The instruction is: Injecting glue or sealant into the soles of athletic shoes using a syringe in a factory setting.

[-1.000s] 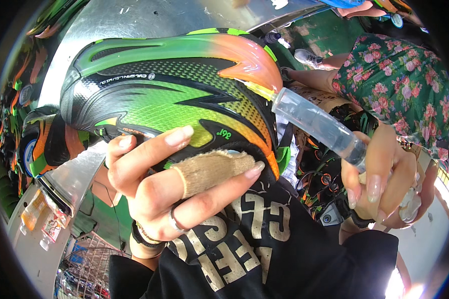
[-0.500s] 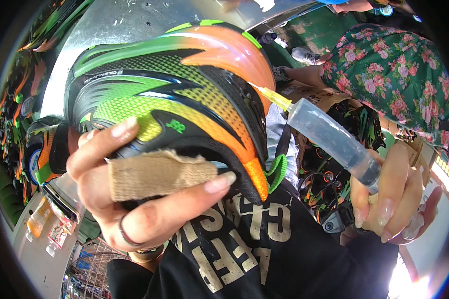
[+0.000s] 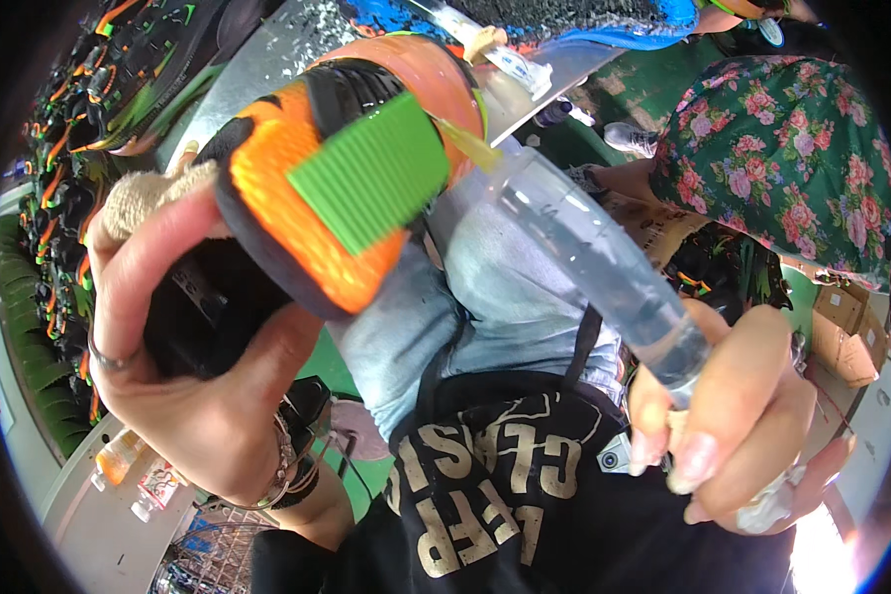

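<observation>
A sports shoe [image 3: 250, 183] in orange, green and black is tipped up with its heel toward me. A ribbed green pull tab [image 3: 371, 173] stands out from the orange heel. My left hand [image 3: 193, 421] is closed on the shoe at its dark collar, with the thumb at the opening. A beige cloth wrap [image 3: 148, 201] covers one of its fingers. My right hand [image 3: 738, 411] is closed around the lower end of a clear syringe [image 3: 596, 259] holding see-through liquid. Its yellow tip [image 3: 473, 147] is blurred and appears close beside the shoe; whether it touches cannot be told.
At the top, a white tube [image 3: 517, 67] lies by a blue-edged thing [image 3: 663, 25] with dark flakes. Many shoe parts [image 3: 59, 188] are heaped at left. A person in a green floral garment [image 3: 772, 163] is at right, above a cardboard box [image 3: 841, 342].
The shoe has turned from its side to show its heel and pull tab. My left hand has turned with it. The syringe has moved left and lower with my right hand.
</observation>
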`<state>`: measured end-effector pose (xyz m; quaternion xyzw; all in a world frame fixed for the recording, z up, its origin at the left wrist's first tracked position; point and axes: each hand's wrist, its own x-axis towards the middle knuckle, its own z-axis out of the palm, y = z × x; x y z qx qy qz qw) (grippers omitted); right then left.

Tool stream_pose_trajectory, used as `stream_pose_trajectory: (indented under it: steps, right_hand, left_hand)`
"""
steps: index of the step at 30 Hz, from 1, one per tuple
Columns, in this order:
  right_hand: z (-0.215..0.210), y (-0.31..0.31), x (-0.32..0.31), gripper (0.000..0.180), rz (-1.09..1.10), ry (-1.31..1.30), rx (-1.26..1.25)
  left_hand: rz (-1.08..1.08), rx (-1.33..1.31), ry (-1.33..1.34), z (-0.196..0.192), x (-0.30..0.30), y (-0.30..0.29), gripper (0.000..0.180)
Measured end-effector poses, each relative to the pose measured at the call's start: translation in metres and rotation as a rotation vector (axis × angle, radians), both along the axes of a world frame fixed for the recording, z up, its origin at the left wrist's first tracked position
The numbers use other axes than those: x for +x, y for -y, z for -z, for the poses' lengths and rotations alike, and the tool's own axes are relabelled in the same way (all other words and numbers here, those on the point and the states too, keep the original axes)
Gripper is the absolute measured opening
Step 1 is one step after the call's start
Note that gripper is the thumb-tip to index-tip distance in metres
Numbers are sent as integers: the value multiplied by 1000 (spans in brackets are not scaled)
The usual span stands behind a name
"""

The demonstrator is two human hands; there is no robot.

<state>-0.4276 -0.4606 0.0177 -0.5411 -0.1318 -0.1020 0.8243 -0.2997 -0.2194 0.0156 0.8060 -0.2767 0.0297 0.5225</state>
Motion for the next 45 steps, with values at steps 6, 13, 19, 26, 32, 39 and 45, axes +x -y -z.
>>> stream_pose_trajectory:
  steps: [6,13,19,26,32,39,45]
  right_hand:
    - [21,-22,17,59,114,141,15]
    - [43,-31,24,57,194,224,12]
    - [55,-37,34,58,153,274,20]
    - [69,-41,25,67,209,317,84]
    - [59,-23,22,56,304,234,80]
    - [39,-22,49,80,202,284,-295]
    - [43,-59,46,79,34,185,-184]
  left_hand:
    - [-254,-47,-197,-12,8,14,66]
    - [-235,-261,-358,-15,24,16,65]
    - [-203,-234,-391,-18,34,9,69]
    - [-294,-185,-359,-21,31,12,67]
    - [-378,-69,-147,-18,3,-17,67]
    - [-319,-230,-22,3,-89,-19,59]
    - [-146,47,441,50,-126,-21,90]
